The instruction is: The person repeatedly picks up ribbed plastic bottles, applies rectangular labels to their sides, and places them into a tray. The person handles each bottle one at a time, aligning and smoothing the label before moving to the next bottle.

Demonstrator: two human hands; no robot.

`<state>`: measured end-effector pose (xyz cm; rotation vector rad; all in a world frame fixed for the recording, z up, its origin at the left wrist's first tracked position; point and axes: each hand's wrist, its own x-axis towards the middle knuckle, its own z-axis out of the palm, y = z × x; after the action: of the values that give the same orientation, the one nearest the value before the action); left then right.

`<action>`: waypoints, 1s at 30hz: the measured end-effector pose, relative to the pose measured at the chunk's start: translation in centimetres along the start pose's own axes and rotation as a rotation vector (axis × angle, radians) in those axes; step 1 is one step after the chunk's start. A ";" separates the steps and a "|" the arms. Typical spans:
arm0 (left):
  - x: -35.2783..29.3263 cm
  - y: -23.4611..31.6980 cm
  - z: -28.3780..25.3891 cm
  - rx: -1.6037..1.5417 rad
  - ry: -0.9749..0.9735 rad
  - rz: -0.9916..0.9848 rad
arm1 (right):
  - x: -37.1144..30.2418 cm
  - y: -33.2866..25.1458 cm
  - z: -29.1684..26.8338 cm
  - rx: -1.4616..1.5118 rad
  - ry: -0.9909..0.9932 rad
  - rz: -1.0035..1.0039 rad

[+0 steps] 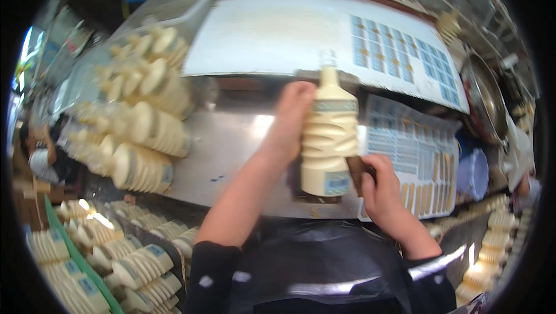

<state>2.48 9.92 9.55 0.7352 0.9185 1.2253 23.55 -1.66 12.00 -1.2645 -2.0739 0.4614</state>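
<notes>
A cream-coloured ribbed bottle (330,140) lies in front of me on the metal table, its clear-topped neck pointing away. A blue label (336,182) sits near its base, and a pale band circles its shoulder. My left hand (294,114), a little blurred, grips the bottle along its left side by the shoulder; some fingers are hidden. In my right hand (379,186) a flat dark brown piece (355,174), like a small scraper, is pinched against the bottle's lower right side, beside the label.
Similar cream bottles (159,128) lie stacked at the left of the metal table (231,163). Label sheets (411,152) lie at right and on a white board (266,30). A purple bucket (473,174) stands far right. Crates of bottles (142,265) flank me; another person (43,154) is far left.
</notes>
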 end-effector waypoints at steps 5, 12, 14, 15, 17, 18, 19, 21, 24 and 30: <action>-0.4 4.0 0.4 0.143 -0.189 -0.106 | -0.6 -2.3 -1.0 -0.129 -0.085 -0.538; -6.2 6.3 -2.5 0.421 0.198 0.260 | -1.3 -4.0 -1.4 0.152 -0.123 -0.104; -7.2 7.5 -3.6 0.406 0.264 0.324 | -2.4 -3.7 -3.0 0.451 -0.009 0.285; -7.6 7.8 -4.2 0.395 0.230 0.523 | -3.3 -2.3 -3.5 0.605 0.094 0.417; -7.4 9.5 -6.9 0.547 0.357 0.634 | -3.5 -0.9 -4.8 0.784 0.089 0.529; -7.4 10.5 -8.6 0.671 0.454 0.673 | -3.7 -0.5 -5.1 0.809 0.108 0.544; -6.5 11.0 -10.2 0.815 0.543 0.690 | -4.1 0.1 -5.5 0.825 0.143 0.565; -5.5 12.2 -12.4 1.150 0.744 0.675 | -5.5 1.3 -6.8 0.719 0.154 0.513; -5.4 12.5 -12.6 1.463 0.936 0.605 | -8.4 1.0 -10.1 0.693 0.245 0.765; -2.6 13.6 -18.7 1.593 0.941 0.908 | -23.4 0.8 -15.6 0.290 0.963 1.036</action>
<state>-20.55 9.90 13.28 2.0396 2.6261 1.4428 42.26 -22.55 14.60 -1.8083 -0.4618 0.4225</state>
